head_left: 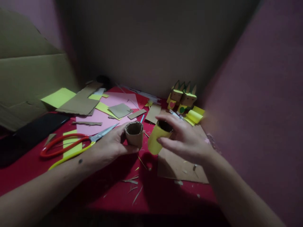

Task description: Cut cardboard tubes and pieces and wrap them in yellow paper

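Observation:
My left hand [110,146] is closed round a short brown cardboard tube [134,137], its open end facing up. Beside it, my right hand [184,138] grips a yellow paper-covered tube [155,142], thumb on the near side and fingers on the far side; this tube leans slightly and shows a dark opening. A small gap separates the two tubes. Scissors [96,137] with red and yellow handles lie by my left wrist, blades partly apart. Under my right hand is a flat cardboard piece [172,167] on the red table surface [113,195].
Pink paper [113,101], yellow sheets [59,97] and cardboard pieces [80,99] spread across the back left. Two small box-shaped figures [182,97] stand at the back right near a yellow folded paper [195,116]. A black flat object [44,126] lies left. Scraps litter the front.

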{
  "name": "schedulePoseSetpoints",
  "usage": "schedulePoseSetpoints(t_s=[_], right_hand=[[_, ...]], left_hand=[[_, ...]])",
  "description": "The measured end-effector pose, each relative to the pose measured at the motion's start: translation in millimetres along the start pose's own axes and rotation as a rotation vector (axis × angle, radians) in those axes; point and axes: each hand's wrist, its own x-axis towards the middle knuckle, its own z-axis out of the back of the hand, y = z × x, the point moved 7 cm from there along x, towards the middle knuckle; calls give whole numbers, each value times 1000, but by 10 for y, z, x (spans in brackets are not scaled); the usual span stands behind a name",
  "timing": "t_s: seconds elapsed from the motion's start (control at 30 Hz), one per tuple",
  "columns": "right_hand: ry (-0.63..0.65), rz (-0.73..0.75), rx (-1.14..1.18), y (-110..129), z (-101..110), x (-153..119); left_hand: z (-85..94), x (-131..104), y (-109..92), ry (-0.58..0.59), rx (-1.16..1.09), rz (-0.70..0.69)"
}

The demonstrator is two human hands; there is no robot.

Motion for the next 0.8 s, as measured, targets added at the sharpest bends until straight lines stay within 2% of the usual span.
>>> schedulePoseSetpoints(t_s=[0.07,0.13,0.27,0.5,0.8], right_hand=[[43,10,-101,-18,-215,-92],[57,18,-108,-81,-364,-127],[70,-39,-22,-259,-521,-185],[85,-176,84,-427,-613,-293],[85,-136,87,-403,-622,-279]], left_hand=[[-32,14,10,-8,-15,-4],[-82,65,-4,-3,-17,-36],[-145,141,106,16,-9,-4],[-190,93,374,74,-46,80],[-183,98,421,99,3,36]])
